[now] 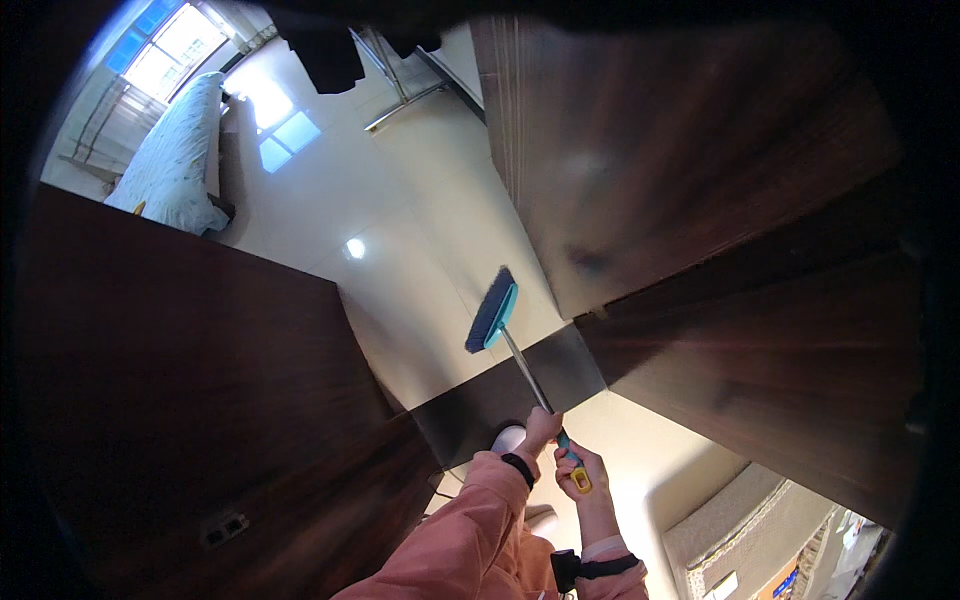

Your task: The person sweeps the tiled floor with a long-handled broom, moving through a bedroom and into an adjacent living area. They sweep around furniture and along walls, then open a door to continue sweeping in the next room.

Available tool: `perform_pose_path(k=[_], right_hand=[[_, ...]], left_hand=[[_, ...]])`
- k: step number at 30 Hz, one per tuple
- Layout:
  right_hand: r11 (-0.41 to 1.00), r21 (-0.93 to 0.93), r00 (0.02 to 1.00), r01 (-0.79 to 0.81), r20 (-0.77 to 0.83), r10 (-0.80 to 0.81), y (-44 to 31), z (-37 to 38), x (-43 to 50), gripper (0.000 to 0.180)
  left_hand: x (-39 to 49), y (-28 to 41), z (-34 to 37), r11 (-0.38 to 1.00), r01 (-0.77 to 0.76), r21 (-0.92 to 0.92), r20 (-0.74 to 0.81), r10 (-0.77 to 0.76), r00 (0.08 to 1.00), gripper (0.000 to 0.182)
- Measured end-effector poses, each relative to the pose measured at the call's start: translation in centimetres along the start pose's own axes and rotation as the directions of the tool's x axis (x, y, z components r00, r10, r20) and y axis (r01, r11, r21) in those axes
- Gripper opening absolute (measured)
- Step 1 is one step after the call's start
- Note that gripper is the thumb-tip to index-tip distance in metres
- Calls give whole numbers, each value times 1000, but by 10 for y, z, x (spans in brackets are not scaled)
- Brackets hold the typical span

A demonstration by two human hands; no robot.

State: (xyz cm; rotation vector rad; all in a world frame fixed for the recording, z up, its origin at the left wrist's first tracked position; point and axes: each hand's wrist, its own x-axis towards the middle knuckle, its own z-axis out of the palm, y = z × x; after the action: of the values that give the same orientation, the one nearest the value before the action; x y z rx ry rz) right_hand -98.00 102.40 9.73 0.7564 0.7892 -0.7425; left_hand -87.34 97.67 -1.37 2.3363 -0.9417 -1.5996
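A broom with a metal stick [525,366] slants away from me, over a dark threshold strip [480,405]. Its head has a teal holder [502,315] and dark blue-grey bristles [489,311], which are over the pale tiled floor beyond the strip. My left hand [541,430] is closed around the lower part of the stick's grip. Nearer to me, my right hand [585,471] grips the teal handle close to its yellow end loop [580,480]. Both sleeves are salmon-coloured, with black bands at the wrists.
Dark brown wood panels flank the doorway, a left one [187,337] and a door-like right one [675,172]. Beyond are a bed [169,165] by a bright window and a metal stand [405,105]. A covered piece of furniture [735,525] stands at lower right. My shoe [509,437] touches the strip.
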Motion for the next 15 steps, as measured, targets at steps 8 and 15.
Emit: perform_pose_path(k=[8, 15], right_hand=[[911, 397, 978, 114, 114, -172, 38, -75, -45, 24], [794, 582, 970, 177, 36, -242, 79, -195, -130, 22]], left_hand=[[-70, -20, 33, 967, -136, 216, 144, 106, 984, 33], [-178, -83, 116, 945, -60, 322, 283, -36, 958, 28]])
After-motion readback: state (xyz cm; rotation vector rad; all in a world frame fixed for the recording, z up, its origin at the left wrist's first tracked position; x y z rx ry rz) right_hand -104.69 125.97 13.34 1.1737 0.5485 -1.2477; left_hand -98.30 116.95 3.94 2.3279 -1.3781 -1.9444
